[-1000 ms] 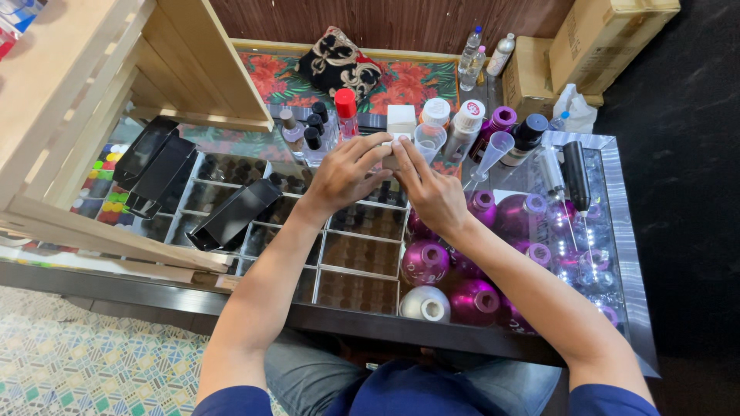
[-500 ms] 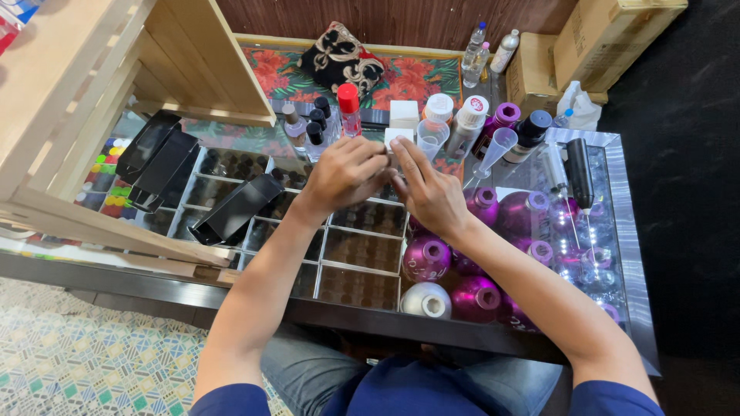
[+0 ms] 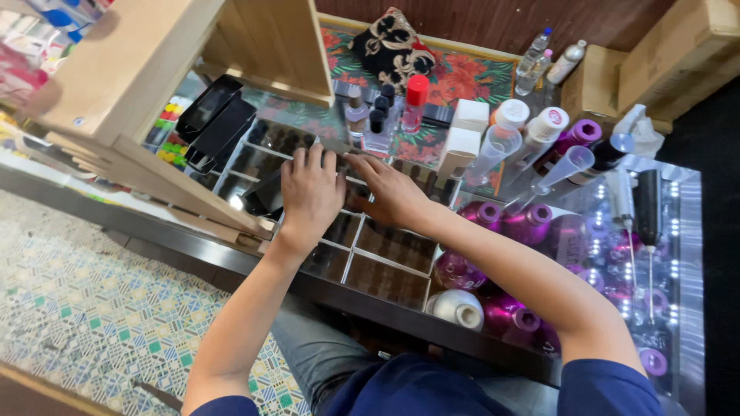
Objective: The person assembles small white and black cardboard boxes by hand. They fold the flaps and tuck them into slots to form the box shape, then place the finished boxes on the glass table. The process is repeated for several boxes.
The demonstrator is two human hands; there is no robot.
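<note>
**Both hands laid flat on a glass-topped display case**

At the upper left of the frame, a pale wooden shelf unit [image 3: 146, 69] is seen, with two black rectangular trays [image 3: 216, 123] lying just beside it on the glass.

Left of centre, the left hand [image 3: 310, 192] is laid palm down on the glass counter top with white-framed compartments [image 3: 385, 254], its fingers stretched out and together; nothing is grasped in it.

Just beside it, the right hand [image 3: 393, 194] is also spread flat on the glass, fingertips pointing towards the left hand, and nothing is seen to be held.

Above the hands, small dark-capped bottles [image 3: 374, 115] and a red-capped bottle [image 3: 415, 104] are stood near two white boxes [image 3: 462, 135].

Right of centre, clear plastic measuring cylinders [image 3: 539, 154] are stood. At the lower right, round purple bottles [image 3: 524, 223] and a white round bottle [image 3: 459, 308] are gathered.
</note>
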